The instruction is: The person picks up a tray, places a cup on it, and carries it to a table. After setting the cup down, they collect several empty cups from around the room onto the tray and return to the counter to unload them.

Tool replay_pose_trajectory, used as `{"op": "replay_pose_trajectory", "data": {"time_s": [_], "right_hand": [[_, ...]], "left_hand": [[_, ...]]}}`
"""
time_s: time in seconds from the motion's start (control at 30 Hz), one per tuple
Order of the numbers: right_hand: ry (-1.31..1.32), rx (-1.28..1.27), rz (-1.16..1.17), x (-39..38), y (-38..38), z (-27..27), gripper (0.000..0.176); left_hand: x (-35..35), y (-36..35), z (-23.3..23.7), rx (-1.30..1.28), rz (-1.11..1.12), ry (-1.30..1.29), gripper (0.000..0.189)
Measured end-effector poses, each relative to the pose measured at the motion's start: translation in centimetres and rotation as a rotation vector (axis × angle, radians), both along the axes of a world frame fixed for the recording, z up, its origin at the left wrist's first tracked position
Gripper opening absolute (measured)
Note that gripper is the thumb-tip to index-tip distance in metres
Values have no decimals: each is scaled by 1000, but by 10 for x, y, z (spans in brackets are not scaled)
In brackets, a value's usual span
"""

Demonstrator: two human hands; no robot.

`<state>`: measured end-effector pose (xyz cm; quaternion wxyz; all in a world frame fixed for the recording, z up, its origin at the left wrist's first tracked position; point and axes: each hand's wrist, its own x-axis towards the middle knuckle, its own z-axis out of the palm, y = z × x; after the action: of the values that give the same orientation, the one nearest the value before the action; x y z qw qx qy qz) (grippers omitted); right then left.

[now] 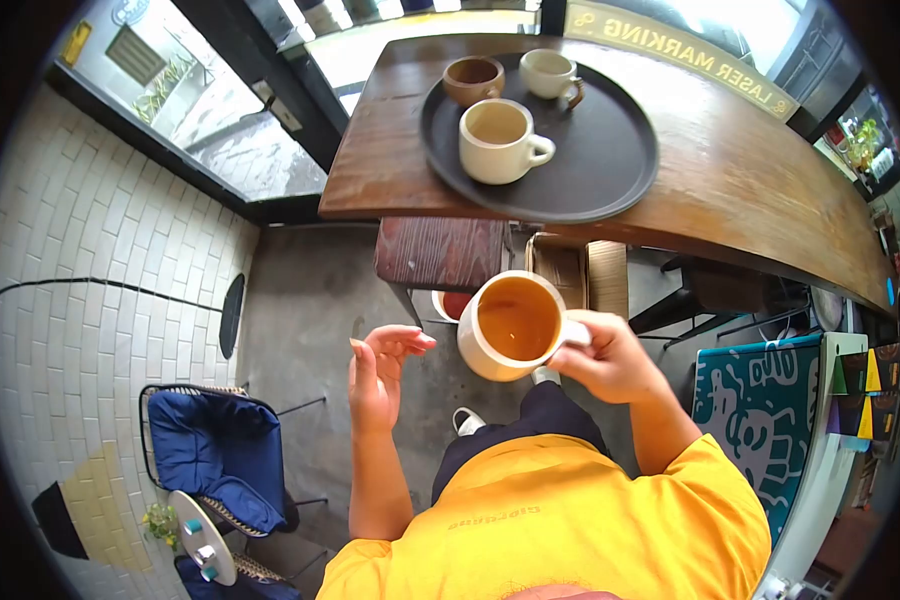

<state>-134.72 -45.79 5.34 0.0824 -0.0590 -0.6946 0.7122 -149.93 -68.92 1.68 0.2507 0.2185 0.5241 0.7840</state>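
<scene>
My right hand [602, 358] is wrapped round the handle of a white mug [482, 352], held up in front of my body. The mug's inside looks orange-brown. To the left of it, my left hand [384, 368] is raised with nothing in it, fingers apart and the thumb up, a short way from the mug. Ahead, a round black tray [590, 150] lies on the wooden table [740, 190]. On the tray stand a white mug [490, 160], a brown cup [473, 85] and a small cream cup [545, 75] with a brown handle.
A dark wooden stool [440, 250] stands under the table's near edge, with an open cardboard box [608, 275] beside it. At the lower left is a chair with blue cushions [220, 460] near a small round table [182, 512]. A teal printed panel [755, 410] stands at my right.
</scene>
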Motion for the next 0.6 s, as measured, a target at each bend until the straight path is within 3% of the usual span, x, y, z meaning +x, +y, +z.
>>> {"op": "replay_pose_trajectory", "data": {"time_s": [0.03,0.23,0.33,0.4,0.6], "right_hand": [[-19,-146,-56,5,12,11,10],[165,-75,-336,-12,93,35,14],[177,-54,-351,-31,129,43,18],[-20,207,-392,-37,150,44,28],[-58,-68,-308,-58,166,38,38]], "left_hand": [[-2,12,5,1,-6,16,64],[1,67,29,-4,219,-99,47],[8,84,33,-14,269,-163,44],[11,92,35,-50,294,-149,43],[5,99,41,-106,390,-157,41]]}}
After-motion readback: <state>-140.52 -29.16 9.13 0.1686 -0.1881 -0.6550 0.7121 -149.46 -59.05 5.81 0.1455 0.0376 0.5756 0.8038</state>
